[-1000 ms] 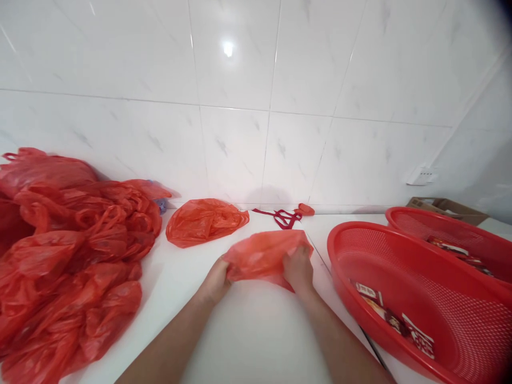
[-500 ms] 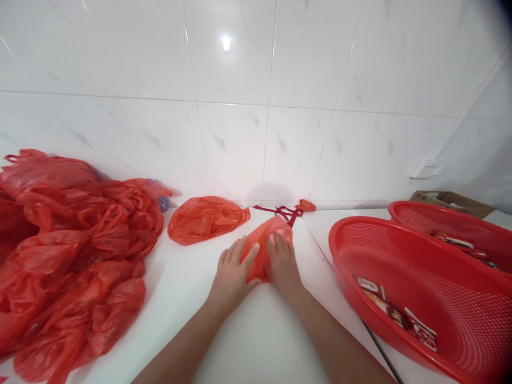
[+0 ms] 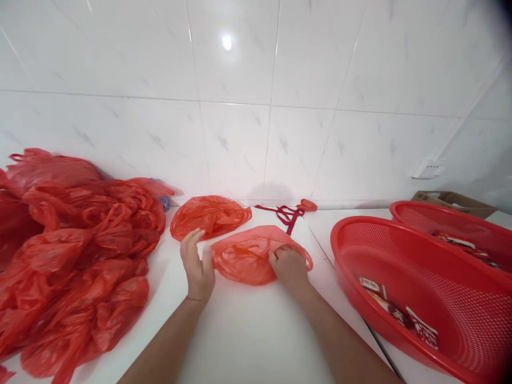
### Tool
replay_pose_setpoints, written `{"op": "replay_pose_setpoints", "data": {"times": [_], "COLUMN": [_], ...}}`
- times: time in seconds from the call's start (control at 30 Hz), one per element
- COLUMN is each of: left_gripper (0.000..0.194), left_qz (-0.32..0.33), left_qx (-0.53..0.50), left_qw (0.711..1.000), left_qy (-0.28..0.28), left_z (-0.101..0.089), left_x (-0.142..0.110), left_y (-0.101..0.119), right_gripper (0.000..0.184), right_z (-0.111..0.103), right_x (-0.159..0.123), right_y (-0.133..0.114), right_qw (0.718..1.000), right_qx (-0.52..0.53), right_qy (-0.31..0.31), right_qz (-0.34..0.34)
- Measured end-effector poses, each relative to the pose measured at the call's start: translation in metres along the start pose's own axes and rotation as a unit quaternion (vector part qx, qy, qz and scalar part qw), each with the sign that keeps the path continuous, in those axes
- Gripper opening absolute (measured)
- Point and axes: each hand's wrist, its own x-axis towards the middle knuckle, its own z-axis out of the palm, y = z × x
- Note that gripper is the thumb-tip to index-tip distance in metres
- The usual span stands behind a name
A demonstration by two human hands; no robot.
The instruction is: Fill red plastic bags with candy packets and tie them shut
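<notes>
A thin red plastic bag [image 3: 248, 256] lies spread on the white table between my hands, its handle loop showing at the right end. My right hand [image 3: 291, 265] is closed on the bag's right part, fingers curled into the plastic. At the bag's left end, my left hand [image 3: 198, 266] is raised with its fingers apart and nothing in them. Just behind, another crumpled red plastic bag [image 3: 210, 216] rests near the wall. Dark red ribbon [image 3: 286, 214] lies in loops behind the bag in front of me.
A big heap of red plastic bags [image 3: 80, 250] covers the left side. On the right stand a red plastic basket [image 3: 372, 256] holding several small packets [image 3: 400, 314], and a second red basket [image 3: 412, 210] behind it. A cardboard box [image 3: 452, 200] sits farther back. White tiled wall [image 3: 236, 144] bounds the table.
The bag between my hands has gone from bunched to spread out sideways. My left hand has let go and moved left; my right hand has shifted slightly right and curled.
</notes>
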Motion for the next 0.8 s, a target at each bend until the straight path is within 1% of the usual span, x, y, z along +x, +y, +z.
{"op": "replay_pose_setpoints", "data": {"times": [0.03,0.07,0.1,0.13,0.17,0.2,0.23,0.27,0.3,0.33,0.37,0.43,0.47,0.5,0.57,0.63,0.7,0.77,0.8], "left_gripper": [0.032,0.031,0.028,0.024,0.02,0.017,0.017,0.019,0.019,0.018,0.017,0.018,0.024,0.03,0.044,0.052,0.05,0.042,0.036], "left_qz": [0.122,0.235,0.324,0.38,0.407,0.411,0.394,0.362,0.319,0.268,0.214,0.121,0.09,0.072,0.066,0.074,0.08,0.093,0.109], "left_qx": [0.028,0.043,0.048,0.036,0.029,0.032,0.043,0.065,0.096,0.134,0.175,0.248,0.27,0.283,0.286,0.281,0.274,0.256,0.242], "left_qw": [0.992,0.97,0.941,0.914,0.887,0.865,0.85,0.843,0.844,0.851,0.86,0.873,0.875,0.876,0.879,0.885,0.89,0.895,0.899], "left_qy": [-0.007,-0.039,-0.083,-0.137,-0.215,-0.286,-0.346,-0.393,-0.421,-0.431,-0.429,-0.403,-0.392,-0.384,-0.376,-0.364,-0.356,-0.352,-0.349], "left_z": [-0.001,-0.001,0.001,0.004,0.008,0.013,0.019,0.024,0.029,0.032,0.034,0.032,0.03,0.027,0.022,0.018,0.017,0.017,0.017], "left_x": [-0.004,-0.009,-0.017,-0.025,-0.034,-0.042,-0.048,-0.051,-0.052,-0.05,-0.046,-0.035,-0.03,-0.025,-0.021,-0.021,-0.023,-0.024,-0.024], "left_y": [0.013,0.026,0.039,0.051,0.062,0.069,0.073,0.074,0.072,0.067,0.06,0.044,0.037,0.03,0.022,0.019,0.02,0.022,0.024], "right_gripper": [0.039,0.04,0.037,0.033,0.027,0.023,0.021,0.022,0.024,0.026,0.026,0.023,0.022,0.023,0.03,0.033,0.031,0.03,0.033], "right_z": [0.0,0.0,0.0,0.0,-0.001,-0.001,-0.002,-0.002,-0.003,-0.004,-0.005,-0.007,-0.008,-0.008,-0.009,-0.011,-0.014,-0.017,-0.019], "right_x": [0.0,-0.001,-0.001,-0.001,-0.001,-0.002,-0.002,-0.003,-0.004,-0.005,-0.006,-0.007,-0.006,-0.005,-0.002,0.001,0.003,0.001,0.0], "right_y": [-0.003,-0.004,-0.005,-0.006,-0.006,-0.005,-0.005,-0.004,-0.003,-0.003,-0.002,-0.001,-0.001,0.0,0.004,0.008,0.013,0.016,0.017], "right_qw": [1.0,1.0,0.999,0.999,1.0,1.0,0.999,0.999,0.998,0.996,0.995,0.991,0.99,0.988,0.985,0.982,0.979,0.977,0.976], "right_qx": [-0.008,-0.017,-0.026,-0.03,-0.027,-0.017,-0.003,0.012,0.026,0.04,0.054,0.082,0.093,0.101,0.111,0.121,0.131,0.14,0.144], "right_qy": [0.006,0.013,0.017,0.018,0.013,0.004,-0.008,-0.022,-0.035,-0.047,-0.06,-0.091,-0.105,-0.117,-0.13,-0.139,-0.146,-0.149,-0.146], "right_qz": [0.004,0.006,0.005,0.0,-0.008,-0.018,-0.031,-0.042,-0.053,-0.061,-0.063,-0.049,-0.034,-0.015,0.022,0.049,0.065,0.068,0.067]}}
